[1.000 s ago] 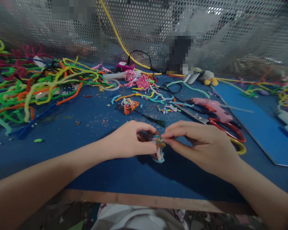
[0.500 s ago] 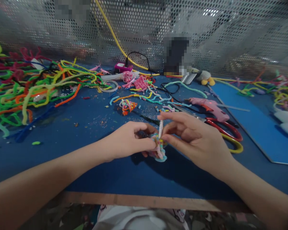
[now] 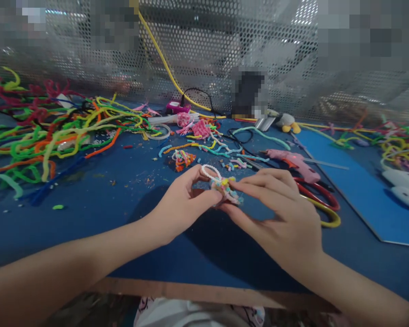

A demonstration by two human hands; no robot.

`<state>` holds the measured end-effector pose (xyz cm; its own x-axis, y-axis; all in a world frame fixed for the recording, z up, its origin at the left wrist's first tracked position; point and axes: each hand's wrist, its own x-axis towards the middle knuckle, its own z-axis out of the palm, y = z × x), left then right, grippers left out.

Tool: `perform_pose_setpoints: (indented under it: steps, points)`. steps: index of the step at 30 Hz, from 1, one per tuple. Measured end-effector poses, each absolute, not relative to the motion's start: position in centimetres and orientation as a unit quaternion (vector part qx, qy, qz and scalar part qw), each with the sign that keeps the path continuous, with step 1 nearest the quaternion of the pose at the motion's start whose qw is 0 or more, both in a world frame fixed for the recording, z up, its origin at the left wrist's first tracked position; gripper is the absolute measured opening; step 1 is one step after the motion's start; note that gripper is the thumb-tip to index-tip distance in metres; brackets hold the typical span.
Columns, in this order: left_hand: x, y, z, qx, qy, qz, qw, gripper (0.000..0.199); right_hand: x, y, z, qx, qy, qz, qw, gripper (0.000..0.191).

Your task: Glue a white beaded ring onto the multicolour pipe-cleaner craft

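A small multicoloured fuzzy craft piece [image 3: 229, 193], in pastel blue, pink and yellow, is held above the blue table near the centre. A white beaded loop [image 3: 211, 171] stands up from its upper left side. My left hand [image 3: 187, 202] is closed on the piece from the left, its thumb on the near side; its other fingertips are partly hidden. From the right, my right hand [image 3: 276, 209] grips the piece's right edge between thumb and fingers.
Coloured pipe cleaners [image 3: 68, 136] pile up at the left. Behind the hands lie cut pieces [image 3: 238, 163] and an orange-white bundle [image 3: 183, 160]. To the right are a pink glue gun [image 3: 295, 163], scissors with red and yellow handles [image 3: 332, 200] and a blue board [image 3: 357, 181].
The craft piece has been turned and raised slightly, and its beaded loop now shows as an open oval leaning left. My right fingers have shifted from beside the loop to the piece's right edge.
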<state>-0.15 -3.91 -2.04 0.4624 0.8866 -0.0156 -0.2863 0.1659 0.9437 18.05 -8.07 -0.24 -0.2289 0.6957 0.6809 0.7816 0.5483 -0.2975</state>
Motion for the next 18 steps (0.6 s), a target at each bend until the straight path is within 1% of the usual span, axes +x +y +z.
perform_pose_setpoints:
  steps: [6, 12, 18]
  points:
    - [0.12, -4.26, -2.66, 0.5, 0.265, 0.473, 0.675, 0.014, 17.71, -7.78, -0.79, -0.469, -0.767, -0.059, 0.434, 0.01]
    - [0.03, -4.16, -2.88, 0.487, 0.257, 0.473, 0.687, 0.02, 17.72, -7.54, -0.94, -0.45, -0.767, -0.06, 0.453, 0.011]
    - [-0.07, -4.19, -2.66, 0.483, 0.27, 0.462, 0.693, 0.022, 17.82, -7.49, -1.08, -0.439, -0.774, -0.039, 0.455, 0.012]
